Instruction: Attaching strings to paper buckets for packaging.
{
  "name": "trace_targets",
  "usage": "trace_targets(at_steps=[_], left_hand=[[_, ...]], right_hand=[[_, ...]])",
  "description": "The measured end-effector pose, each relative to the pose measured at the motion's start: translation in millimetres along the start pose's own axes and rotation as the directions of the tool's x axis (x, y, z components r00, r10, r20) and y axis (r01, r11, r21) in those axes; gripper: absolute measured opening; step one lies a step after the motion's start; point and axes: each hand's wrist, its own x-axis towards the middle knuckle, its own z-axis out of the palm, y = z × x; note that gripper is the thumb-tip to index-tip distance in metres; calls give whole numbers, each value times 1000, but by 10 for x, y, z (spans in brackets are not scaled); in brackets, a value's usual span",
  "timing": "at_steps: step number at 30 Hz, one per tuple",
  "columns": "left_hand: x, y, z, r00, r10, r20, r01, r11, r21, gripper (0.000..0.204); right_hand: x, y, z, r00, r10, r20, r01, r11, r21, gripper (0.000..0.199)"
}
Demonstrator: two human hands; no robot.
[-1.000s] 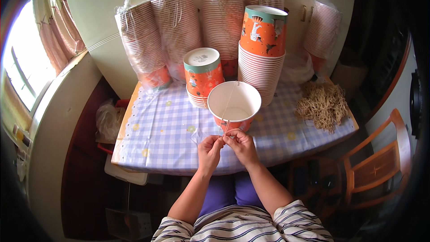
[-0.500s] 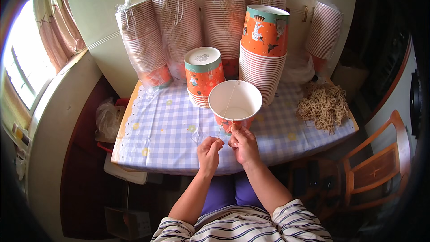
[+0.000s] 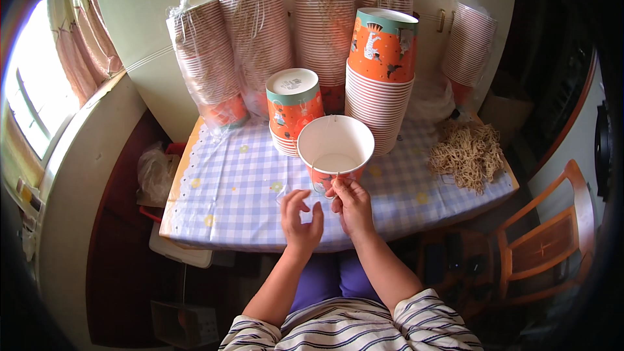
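One open paper cup at the table's near edge, two hands on the job.

The right hand [image 3: 352,203] pinches the cup [image 3: 335,149] low on its near side; the left hand [image 3: 301,220] hovers beside it, fingers spread, holding nothing. Behind stand two unwrapped stacks [image 3: 380,84] and five wrapped sleeves [image 3: 208,65] of cups; one pile of strings [image 3: 468,153] lies right.

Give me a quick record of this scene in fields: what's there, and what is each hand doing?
Setting: table with a blue checked cloth
Left hand: open, fingers spread, holding nothing, just left of the cup
Right hand: fingertips pinched at the near rim of the open paper cup
Cup: upright, white inside, orange outside
Behind it: upturned cup on a short stack; tall cup stack
Back: wrapped cup sleeves
Right side: heap of tan strings
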Motion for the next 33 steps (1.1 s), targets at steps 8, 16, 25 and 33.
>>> trace_targets(at_steps=[8, 16, 25, 33], left_hand=[[62, -12, 170, 962, -131, 240, 133, 991, 7, 14], [-11, -127, 205, 979, 89, 185, -99, 994, 49, 17], [-28, -158, 217, 955, 213, 205, -236, 967, 98, 18], [-17, -185, 210, 935, 289, 208, -317, 941, 120, 17]], right_hand=[[4, 39, -82, 999, 35, 18, -36, 995, 90, 9], [-68, 31, -137, 999, -49, -21, 49, 998, -28, 14], [34, 180, -86, 947, -316, -60, 287, 913, -291, 17], [55, 121, 18, 923, -352, -155, 281, 893, -352, 20]])
